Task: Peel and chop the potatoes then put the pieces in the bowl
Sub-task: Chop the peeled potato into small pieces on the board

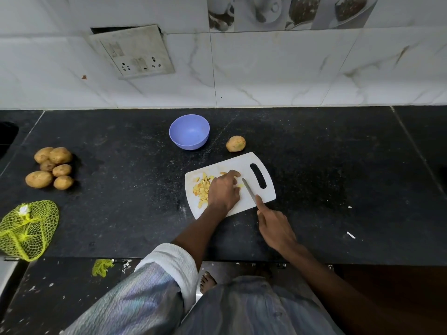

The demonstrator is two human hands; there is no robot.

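A white cutting board point(266, 193) lies on the black counter with several yellow potato pieces point(202, 186) on its left half. My left hand point(223, 189) rests curled over potato on the board, fingertips holding it down. My right hand point(275, 228) grips a knife point(249, 191), index finger along its back, the blade pointing up beside my left fingers. A purple bowl point(189, 131) stands behind the board and looks to hold nothing. One partly peeled potato point(235, 143) sits to the bowl's right.
Several unpeeled potatoes point(52, 168) lie in a heap at the left of the counter point(338, 165). A yellow net bag point(27, 229) sits at the front left edge. A tiled wall with a socket plate point(133, 53) backs the counter.
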